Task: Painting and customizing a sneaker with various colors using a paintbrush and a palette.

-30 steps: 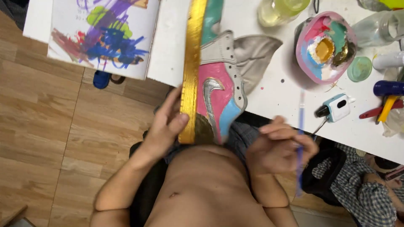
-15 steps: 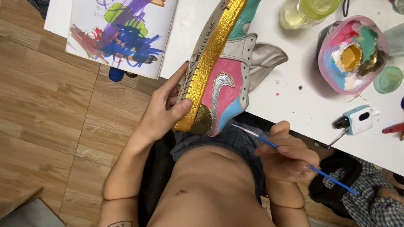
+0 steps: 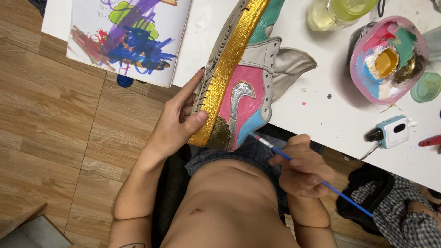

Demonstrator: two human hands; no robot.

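Sneaker [image 3: 239, 87] overhangs white table [image 3: 317, 115] beside paint palette [image 3: 388, 57].

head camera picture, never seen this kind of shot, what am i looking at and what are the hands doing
There is no machine here. The camera sits on a person's head and looks down, so you see their own arms and bare torso from above.

The left hand grips a sneaker by its gold-painted sole edge, tilted on its side over the edge of a white table. The shoe's side is painted pink, blue and silver.

The right hand holds a thin blue paintbrush, its tip close to the shoe's heel.

On the table lie a paint palette bowl with mixed colours, a jar of yellowish liquid, a sheet with colour scribbles and a small white device. The floor is wood.
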